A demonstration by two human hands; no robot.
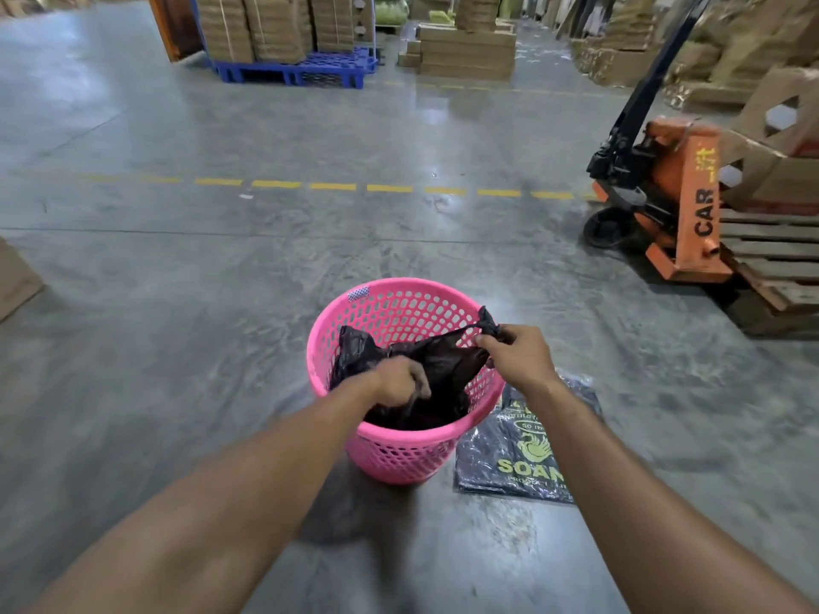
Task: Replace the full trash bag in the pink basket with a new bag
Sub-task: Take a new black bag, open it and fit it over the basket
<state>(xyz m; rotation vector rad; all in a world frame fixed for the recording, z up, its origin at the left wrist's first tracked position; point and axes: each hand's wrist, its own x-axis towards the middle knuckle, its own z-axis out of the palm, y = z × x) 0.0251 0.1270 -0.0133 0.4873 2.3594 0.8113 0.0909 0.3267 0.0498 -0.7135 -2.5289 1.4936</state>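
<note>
A pink perforated basket stands on the concrete floor in front of me, with a black trash bag inside it. My left hand reaches into the basket and grips the bag's near edge. At the basket's right rim my right hand pinches a twisted corner of the same bag and holds it up. A flat pack of new black bags with yellow print lies on the floor just right of the basket, partly hidden by my right forearm.
An orange pallet jack and a wooden pallet stand at the right. A blue pallet with stacked cardboard is far ahead. A dashed yellow line crosses the floor. A cardboard piece lies at the left edge.
</note>
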